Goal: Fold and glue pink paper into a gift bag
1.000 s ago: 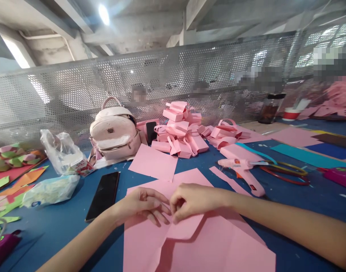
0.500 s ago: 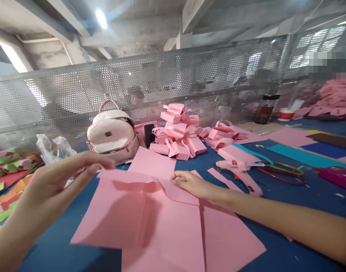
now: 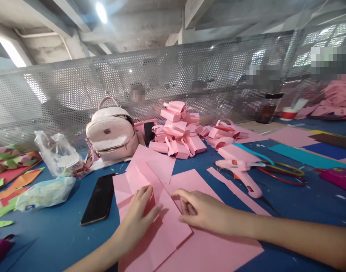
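A creased sheet of pink paper [image 3: 173, 223] with raised folds lies over other pink sheets in front of me. On its folded flap rests my left hand [image 3: 136, 215], the thumb spread away from the fingers. Just right of the creased sheet's edge is my right hand [image 3: 201, 211]; its index finger and thumb are apart and the other fingers curl loosely, with nothing visible between them. Another flat pink sheet [image 3: 212, 249] lies below my right hand. Beyond the hands, one more pink sheet [image 3: 161, 162] reaches toward a pile of folded pink paper pieces [image 3: 178, 130].
A black phone [image 3: 98, 198], a plastic packet [image 3: 47, 192] and a pale backpack [image 3: 110, 132] are to the left. At right lie a pink glue gun [image 3: 239, 172], scissors [image 3: 286, 170] and a paper strip [image 3: 235, 189]. A perforated metal partition [image 3: 161, 75] stands behind.
The creased sheet has turned and come down onto the other sheets. My left hand moved right and down onto it, uncovering the phone and packet. My right hand shifted slightly toward me.
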Demonstrator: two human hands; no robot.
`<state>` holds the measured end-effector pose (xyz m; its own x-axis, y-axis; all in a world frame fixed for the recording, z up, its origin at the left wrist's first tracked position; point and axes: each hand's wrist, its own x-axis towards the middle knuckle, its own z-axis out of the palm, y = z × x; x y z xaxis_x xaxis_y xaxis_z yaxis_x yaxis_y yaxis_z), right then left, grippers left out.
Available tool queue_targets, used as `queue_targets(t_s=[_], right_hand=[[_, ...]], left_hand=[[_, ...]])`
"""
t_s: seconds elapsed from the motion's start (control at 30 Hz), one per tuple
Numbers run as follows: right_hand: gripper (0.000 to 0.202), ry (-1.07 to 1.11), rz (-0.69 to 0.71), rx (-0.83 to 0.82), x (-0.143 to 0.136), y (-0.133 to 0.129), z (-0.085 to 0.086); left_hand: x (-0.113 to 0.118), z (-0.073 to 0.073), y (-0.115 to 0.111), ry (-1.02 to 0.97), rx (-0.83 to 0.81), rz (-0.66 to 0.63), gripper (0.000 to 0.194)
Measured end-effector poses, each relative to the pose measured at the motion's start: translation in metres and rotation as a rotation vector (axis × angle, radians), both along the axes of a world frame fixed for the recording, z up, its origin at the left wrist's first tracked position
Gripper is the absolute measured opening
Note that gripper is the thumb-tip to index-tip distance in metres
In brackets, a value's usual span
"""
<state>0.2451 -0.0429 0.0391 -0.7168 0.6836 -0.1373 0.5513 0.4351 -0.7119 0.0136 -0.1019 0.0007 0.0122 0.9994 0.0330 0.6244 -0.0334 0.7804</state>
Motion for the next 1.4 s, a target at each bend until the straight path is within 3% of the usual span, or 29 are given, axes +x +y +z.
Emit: queue_targets(t_s=[0.17,0.3,0.53,0.73,0.87,1.0,1.2,1.3,1.4], right_hand=[[0.057,-0.172,0.143,0.353,0.006,-0.001,-0.005],[0.058,-0.170,0.295,0.435,0.009,-0.001,-0.009],[0.059,-0.145,0.298,0.520,0.008,0.009,-0.010],[0.046,-0.149,0.281,0.556,0.007,0.016,-0.018],[0.049,-0.081,0.235,0.581,0.011,0.017,-0.026],[0.047,0.001,0.158,0.565,0.014,0.018,-0.033],[0.031,0.071,0.219,0.512,0.015,0.024,-0.036],[0.028,0.040,0.210,0.435,0.015,0.026,-0.035],[0.028,-0.002,0.197,0.360,0.014,0.027,-0.033]], left_hand=[[0.009,0.002,0.023,0.202,0.094,0.017,0.010],[0.011,-0.001,0.023,0.265,0.112,-0.021,0.019],[0.011,-0.006,0.015,0.476,0.249,-0.168,0.020],[0.014,-0.008,0.017,0.851,0.471,-0.301,0.035],[0.017,-0.008,0.020,1.004,0.545,-0.307,0.029],[0.017,-0.014,0.023,0.974,0.594,-0.296,0.026],[0.009,-0.039,0.022,0.967,0.774,-0.171,0.029],[0.002,-0.048,0.023,0.944,0.785,-0.190,0.035],[-0.002,-0.048,0.023,0.975,0.764,-0.243,0.038]])
